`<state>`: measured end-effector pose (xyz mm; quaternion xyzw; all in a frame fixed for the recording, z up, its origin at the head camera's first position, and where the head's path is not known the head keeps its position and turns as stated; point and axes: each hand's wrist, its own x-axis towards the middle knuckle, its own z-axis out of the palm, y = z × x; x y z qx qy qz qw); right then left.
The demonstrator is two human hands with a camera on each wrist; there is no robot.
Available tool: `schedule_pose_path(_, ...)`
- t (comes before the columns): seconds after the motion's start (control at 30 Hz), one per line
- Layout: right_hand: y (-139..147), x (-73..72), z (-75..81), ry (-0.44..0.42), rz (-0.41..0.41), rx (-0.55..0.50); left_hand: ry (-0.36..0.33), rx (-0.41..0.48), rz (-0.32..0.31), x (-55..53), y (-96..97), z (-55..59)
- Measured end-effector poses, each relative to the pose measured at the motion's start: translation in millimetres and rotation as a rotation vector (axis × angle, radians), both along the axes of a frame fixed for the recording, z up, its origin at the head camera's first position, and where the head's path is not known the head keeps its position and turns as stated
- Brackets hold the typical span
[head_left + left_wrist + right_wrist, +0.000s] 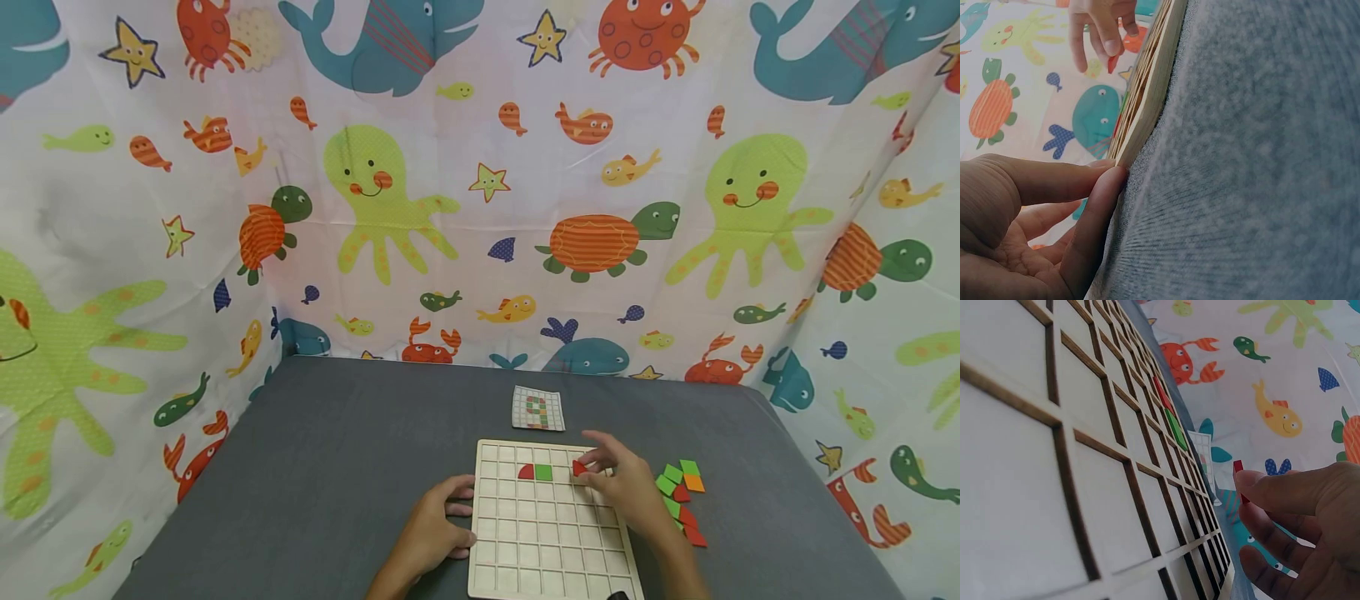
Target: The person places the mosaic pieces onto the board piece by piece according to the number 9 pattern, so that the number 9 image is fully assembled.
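A light wooden grid board (525, 533) lies on the table. My left hand (432, 527) rests against its left edge, with thumb and fingertips touching the rim; the left wrist view shows the thumb and a finger (1094, 212) at that edge. A red piece with a curved side (527, 472) and a green square (543, 472) sit side by side in an upper row. Over the board's upper right, my right hand (618, 483) pinches a small red piece (578, 468) between thumb and finger. In the right wrist view this red piece (1239, 472) is edge-on, above the grid.
A card with a printed coloured grid pattern (537, 408) lies behind the board. Loose green, red and orange pieces (693, 482) are scattered right of the board, near the right forearm. A small black object (617, 596) shows at the bottom edge. A sea-animal curtain (480, 292) surrounds the grey table.
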<state>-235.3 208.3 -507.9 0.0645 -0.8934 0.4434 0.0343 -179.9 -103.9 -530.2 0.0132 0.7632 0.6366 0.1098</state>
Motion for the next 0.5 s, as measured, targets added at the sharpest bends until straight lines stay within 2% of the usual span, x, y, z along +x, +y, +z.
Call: schedule_pose_path(0.5,-12.3,-0.8,-6.6,-0.078,-0.011,0.037,-0.002,-0.005,0.010,0.5,0.8,1.2)
